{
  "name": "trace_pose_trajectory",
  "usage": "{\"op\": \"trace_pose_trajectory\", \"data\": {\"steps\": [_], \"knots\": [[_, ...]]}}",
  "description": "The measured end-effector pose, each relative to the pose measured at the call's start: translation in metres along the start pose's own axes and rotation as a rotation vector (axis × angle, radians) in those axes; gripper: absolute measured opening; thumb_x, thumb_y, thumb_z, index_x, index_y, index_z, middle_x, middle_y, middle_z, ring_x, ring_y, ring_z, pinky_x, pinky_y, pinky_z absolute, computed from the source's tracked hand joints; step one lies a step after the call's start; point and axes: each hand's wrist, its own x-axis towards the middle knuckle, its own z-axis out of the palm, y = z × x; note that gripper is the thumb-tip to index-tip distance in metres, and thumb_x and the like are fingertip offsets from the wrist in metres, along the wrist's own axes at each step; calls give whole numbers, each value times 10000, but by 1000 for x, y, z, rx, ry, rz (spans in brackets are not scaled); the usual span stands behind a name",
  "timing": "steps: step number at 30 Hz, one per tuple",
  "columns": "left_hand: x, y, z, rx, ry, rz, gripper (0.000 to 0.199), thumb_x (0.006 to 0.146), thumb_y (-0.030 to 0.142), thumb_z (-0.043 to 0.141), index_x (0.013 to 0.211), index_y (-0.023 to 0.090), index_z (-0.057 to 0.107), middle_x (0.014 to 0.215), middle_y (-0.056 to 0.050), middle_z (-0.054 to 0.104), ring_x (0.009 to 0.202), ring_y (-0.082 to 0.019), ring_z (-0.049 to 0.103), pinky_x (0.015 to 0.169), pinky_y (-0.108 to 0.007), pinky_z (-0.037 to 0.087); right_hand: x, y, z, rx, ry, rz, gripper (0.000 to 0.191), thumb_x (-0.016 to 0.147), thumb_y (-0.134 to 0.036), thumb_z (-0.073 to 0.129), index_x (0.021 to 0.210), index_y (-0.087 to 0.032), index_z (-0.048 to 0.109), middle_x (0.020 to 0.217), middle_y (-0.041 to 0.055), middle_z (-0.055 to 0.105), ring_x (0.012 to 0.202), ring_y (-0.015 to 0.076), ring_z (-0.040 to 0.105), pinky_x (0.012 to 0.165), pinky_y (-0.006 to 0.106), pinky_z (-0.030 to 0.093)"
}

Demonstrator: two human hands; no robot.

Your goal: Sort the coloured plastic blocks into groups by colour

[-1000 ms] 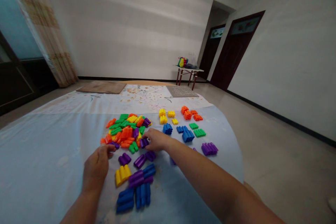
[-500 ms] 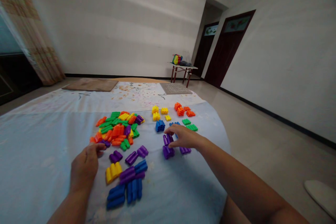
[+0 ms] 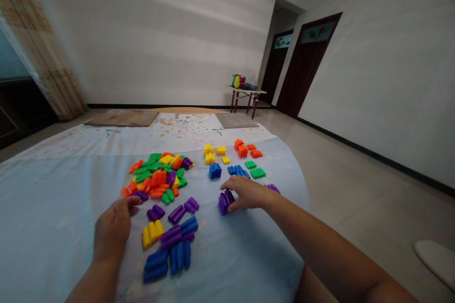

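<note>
My right hand (image 3: 245,192) is closed around a small group of purple ribbed toy blocks (image 3: 223,202) on the blue cloth, thumb at the near side and fingers at the far side. My left hand (image 3: 115,222) is pinched at the near left edge of the mixed pile, its fingertips at a purple block (image 3: 141,195). Loose purple blocks (image 3: 177,214) lie between the hands. Nearer to me are a yellow block (image 3: 152,234) and several blue blocks (image 3: 180,256), with purple ones among them.
The mixed pile (image 3: 158,179) of coloured blocks lies left of centre. Sorted yellow (image 3: 209,157), orange (image 3: 242,150), blue (image 3: 215,171) and green blocks (image 3: 258,173) stand beyond my right hand. Two flat boards (image 3: 122,118) lie at the table's far side.
My right hand has come slightly down and closer in, bringing the upper purple block down against the other purple one. The left hand has stayed nearly still at the pile.
</note>
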Motion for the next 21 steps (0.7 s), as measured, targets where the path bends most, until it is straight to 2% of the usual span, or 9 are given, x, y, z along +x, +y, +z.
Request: {"op": "trace_pose_trajectory", "data": {"steps": [4, 8, 14, 21], "knots": [[-1, 1, 0, -8, 4, -4, 416, 823, 424, 293, 857, 194, 637, 887, -58, 680, 827, -206, 636, 864, -358, 447, 2, 1, 1, 0, 25, -28, 757, 660, -373, 789, 1331, -192, 490, 1312, 131, 521, 1214, 294, 482, 1003, 399, 375], [-3, 3, 0, -9, 10, 8, 413, 820, 424, 297, 844, 192, 637, 885, -53, 687, 821, -205, 638, 854, -353, 450, 11, 0, 10, -42, -44, -73, 801, 656, -328, 781, 1370, -187, 446, 1329, 145, 509, 1197, 294, 505, 982, 387, 400], [-3, 5, 0, -4, 15, 5, 421, 817, 423, 291, 844, 183, 637, 900, -58, 692, 799, -198, 642, 824, -343, 464, 20, 2, 25, -121, -112, -88, 708, 693, -234, 690, 1358, -149, 462, 1205, 153, 600, 1096, 281, 575, 896, 356, 453], [-4, 7, -1, 15, 15, 26, 410, 798, 411, 296, 843, 185, 636, 899, -59, 691, 803, -197, 646, 827, -342, 469, 28, 8, 32, -115, -40, -99, 672, 694, -231, 683, 1333, -147, 495, 1166, 147, 621, 1058, 267, 590, 881, 342, 457]]}}
